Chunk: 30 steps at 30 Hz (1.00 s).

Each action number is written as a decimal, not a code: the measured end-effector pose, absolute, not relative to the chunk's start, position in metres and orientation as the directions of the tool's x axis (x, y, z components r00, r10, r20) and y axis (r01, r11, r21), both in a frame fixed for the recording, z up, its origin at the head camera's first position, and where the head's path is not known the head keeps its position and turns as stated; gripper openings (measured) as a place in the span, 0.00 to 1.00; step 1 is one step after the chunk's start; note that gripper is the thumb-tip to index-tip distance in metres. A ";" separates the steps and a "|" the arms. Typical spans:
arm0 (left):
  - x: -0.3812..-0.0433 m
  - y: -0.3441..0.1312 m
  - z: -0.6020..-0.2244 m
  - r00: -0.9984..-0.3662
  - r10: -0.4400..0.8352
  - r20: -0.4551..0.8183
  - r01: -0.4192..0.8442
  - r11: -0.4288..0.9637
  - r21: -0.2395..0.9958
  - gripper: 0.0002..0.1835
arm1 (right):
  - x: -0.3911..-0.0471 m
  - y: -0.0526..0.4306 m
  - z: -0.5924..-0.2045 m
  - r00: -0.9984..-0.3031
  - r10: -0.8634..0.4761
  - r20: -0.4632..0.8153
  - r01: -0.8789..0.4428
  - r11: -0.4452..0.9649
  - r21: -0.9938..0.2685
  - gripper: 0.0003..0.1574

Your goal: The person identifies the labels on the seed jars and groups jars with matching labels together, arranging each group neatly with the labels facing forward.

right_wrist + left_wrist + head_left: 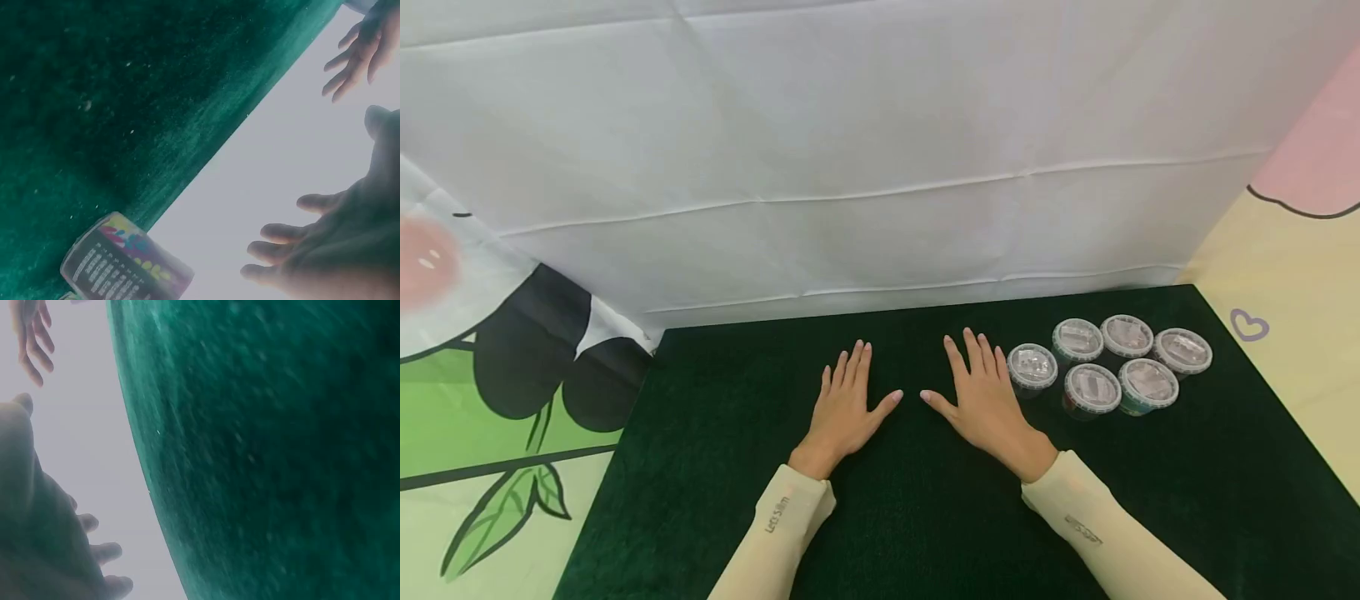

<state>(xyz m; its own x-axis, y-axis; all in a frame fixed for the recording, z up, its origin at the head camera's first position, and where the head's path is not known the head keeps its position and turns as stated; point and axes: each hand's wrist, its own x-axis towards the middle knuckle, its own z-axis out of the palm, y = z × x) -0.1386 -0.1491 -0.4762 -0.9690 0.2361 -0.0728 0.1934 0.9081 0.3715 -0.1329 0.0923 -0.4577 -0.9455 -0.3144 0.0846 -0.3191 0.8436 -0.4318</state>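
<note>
My left hand [841,417] is held palm down over the dark green cloth, its fingers straight and the thumb spread toward the right. Opposite it, my right hand [988,408] has the same flat pose, thumb pointing left. Neither hand holds anything. Several small round tubs with clear lids stand to the right of the right hand; the nearest tub [1032,368] is just beside its fingers. In the right wrist view a tub [128,259] shows a dark printed label with colourful marks. The left wrist view shows part of the left hand [50,531] above the cloth.
The green-covered table [700,467] meets a white hanging sheet [850,167] at its back edge. A printed cloth with green leaves [505,508] is on the left, and a yellow and pink one [1285,292] is on the right.
</note>
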 end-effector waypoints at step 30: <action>-0.135 -0.095 -0.473 -0.951 0.305 -0.056 0.235 0.826 0.512 0.50 | -0.112 0.141 -0.452 -0.973 -0.103 0.206 -0.202 0.810 -0.551 0.47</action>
